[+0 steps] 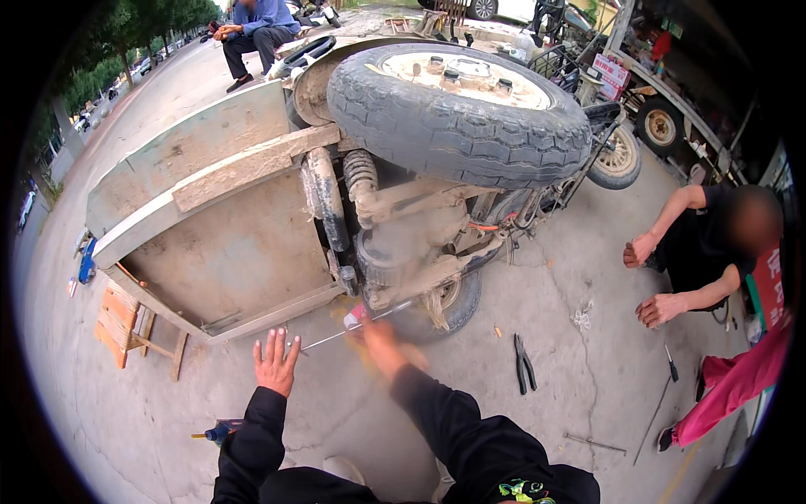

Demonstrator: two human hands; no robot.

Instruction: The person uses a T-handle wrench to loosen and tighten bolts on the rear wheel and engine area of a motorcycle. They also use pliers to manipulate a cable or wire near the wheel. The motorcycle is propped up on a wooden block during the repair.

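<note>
A muddy three-wheeled vehicle lies on its side, its large tyre (pixel 457 147) uppermost, exposing the rear axle housing (pixel 395 239), suspension spring (pixel 361 181) and metal cargo box (pixel 218 256). My left hand (pixel 273 363) has its fingers spread beside the left end of a long thin metal rod (pixel 323 340). My right hand (pixel 386 353) is smeared by motion along that rod, near a small pink-and-white object (pixel 355 317) below the axle; its grip is unclear. Pliers (pixel 524 365) lie to the right on the concrete.
A co-worker in black (pixel 705 252) reaches in from the right, near someone's pink-trousered leg (pixel 722 395). A screwdriver (pixel 672 365) and rods (pixel 596 443) lie nearby. Left are a wooden stool (pixel 126 332) and blue tool (pixel 86 262). A seated person (pixel 260 38) is behind.
</note>
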